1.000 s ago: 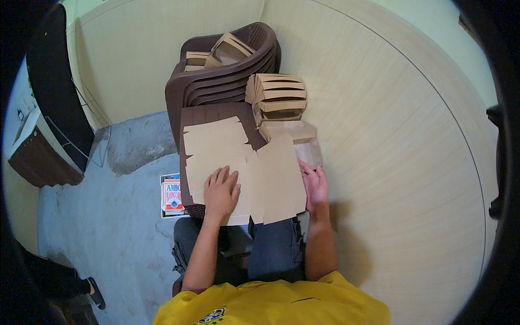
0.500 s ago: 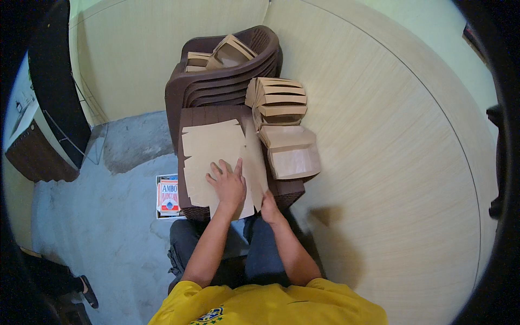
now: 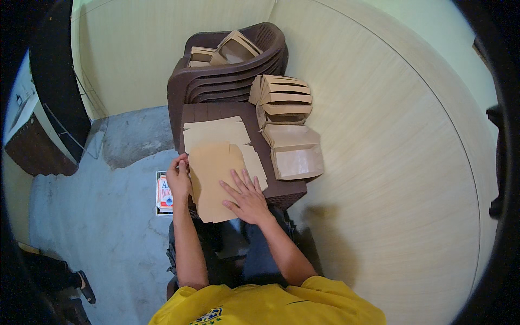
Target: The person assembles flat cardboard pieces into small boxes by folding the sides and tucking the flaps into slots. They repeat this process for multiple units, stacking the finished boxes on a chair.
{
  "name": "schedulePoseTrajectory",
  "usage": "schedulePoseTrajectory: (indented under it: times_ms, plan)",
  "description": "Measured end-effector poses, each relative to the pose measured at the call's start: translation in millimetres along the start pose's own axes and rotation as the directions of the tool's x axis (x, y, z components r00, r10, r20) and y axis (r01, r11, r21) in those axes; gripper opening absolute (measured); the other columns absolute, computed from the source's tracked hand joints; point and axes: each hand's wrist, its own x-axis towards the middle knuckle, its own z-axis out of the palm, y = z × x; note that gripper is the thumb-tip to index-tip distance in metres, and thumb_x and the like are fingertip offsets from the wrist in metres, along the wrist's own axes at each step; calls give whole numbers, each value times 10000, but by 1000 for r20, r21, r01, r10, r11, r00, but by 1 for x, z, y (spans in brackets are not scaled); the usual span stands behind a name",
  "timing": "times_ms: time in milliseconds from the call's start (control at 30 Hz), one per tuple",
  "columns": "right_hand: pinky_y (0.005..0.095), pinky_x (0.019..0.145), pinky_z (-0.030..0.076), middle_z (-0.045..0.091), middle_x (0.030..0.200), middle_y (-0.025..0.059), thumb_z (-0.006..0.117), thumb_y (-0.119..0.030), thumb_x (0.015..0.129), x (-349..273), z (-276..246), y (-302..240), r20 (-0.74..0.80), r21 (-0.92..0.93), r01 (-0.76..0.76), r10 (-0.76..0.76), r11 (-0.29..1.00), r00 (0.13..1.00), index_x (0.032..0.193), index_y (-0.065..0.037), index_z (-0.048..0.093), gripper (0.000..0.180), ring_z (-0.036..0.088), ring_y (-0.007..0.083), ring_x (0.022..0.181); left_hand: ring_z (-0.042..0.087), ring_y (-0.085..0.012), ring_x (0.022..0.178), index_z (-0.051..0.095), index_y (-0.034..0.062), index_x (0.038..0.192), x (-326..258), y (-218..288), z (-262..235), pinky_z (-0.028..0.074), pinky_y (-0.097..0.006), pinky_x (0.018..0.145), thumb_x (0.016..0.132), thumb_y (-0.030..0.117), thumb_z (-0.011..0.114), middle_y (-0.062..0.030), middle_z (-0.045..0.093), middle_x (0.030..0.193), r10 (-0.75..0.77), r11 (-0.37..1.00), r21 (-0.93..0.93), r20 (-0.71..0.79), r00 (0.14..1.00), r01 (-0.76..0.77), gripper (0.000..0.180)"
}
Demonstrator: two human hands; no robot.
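Observation:
A flat brown cardboard sheet with notched edges (image 3: pixel 216 179) lies over a paler notched sheet (image 3: pixel 216 130) on the brown woven-look tabletop (image 3: pixel 259 142). At its left edge, the fingers of my left hand (image 3: pixel 179 176) are closed, pinching the sheet's border. Flat on the lower right part of the same sheet rests my right hand (image 3: pixel 246 197), its fingers spread. The sheet's near edge hangs slightly over the table's front, above my lap. Whether the two layers are joined cannot be seen.
Folded cardboard trays (image 3: pixel 284 100) and an open tray with a shiny inside (image 3: pixel 295 154) line the table's right side by the wooden wall. Behind stand stacked brown chairs (image 3: pixel 227 81) holding more trays. A white box of card packs (image 3: pixel 164 194) sits low at left.
My left hand has gone from lying on the sheet to its left edge. My right hand has moved from the right edge onto the sheet, whose right-hand part now lies folded or shifted leftward.

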Motion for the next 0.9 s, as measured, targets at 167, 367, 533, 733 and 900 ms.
schedulePoseTrajectory:
  times_ms: [167, 367, 533, 733, 900]
  plan:
    - [644, 1320, 98, 188, 1810, 139, 507, -684, 1042, 2, -1, -2, 12, -116, 21, -19, 993, 1000, 1707, -271, 365, 796, 96, 416, 1672, 679, -366, 1256, 719, 31, 1334, -11, 44, 35, 497, -480, 1111, 1068, 186, 602, -186, 735, 1325, 282, 881, 324, 225, 932, -345, 329]
    - [608, 1336, 85, 190, 1770, 291, 498, -733, 1022, -21, -7, 5, -79, 240, -50, 71, 969, 994, 1656, 129, 232, 1103, 134, 413, 1668, 511, -296, 1506, 707, 149, 1428, -14, 19, 99, 341, -512, 1284, 1094, 287, 555, -68, 626, 1556, 195, 574, 538, 642, 742, -617, 392]
    - [644, 1322, 78, 206, 1771, 282, 431, -813, 1005, -51, -16, -2, 40, -62, -114, 117, 992, 992, 1667, 127, 189, 1175, 160, 384, 1669, 469, -271, 1543, 683, 173, 1469, -18, 3, 100, 317, -480, 1307, 1094, 262, 541, -39, 586, 1600, 218, 560, 547, 628, 747, -623, 410]
    - [613, 1334, 34, 187, 1794, 223, 323, -825, 1025, 35, -12, 25, 95, -181, -205, 224, 962, 970, 1697, 83, 139, 1144, 136, 318, 1681, 460, -262, 1550, 671, 172, 1487, -14, -1, 103, 307, -468, 1315, 1086, 238, 544, -33, 577, 1610, 203, 512, 553, 666, 718, -657, 426]
    - [623, 1333, 28, 247, 1779, 219, 302, -889, 978, 60, -14, 41, 63, -24, -185, 186, 982, 981, 1687, 83, 207, 1207, 161, 311, 1677, 455, -268, 1554, 680, 168, 1473, -14, -2, 104, 302, -466, 1318, 1079, 221, 545, -32, 589, 1600, 195, 501, 564, 665, 721, -656, 420]
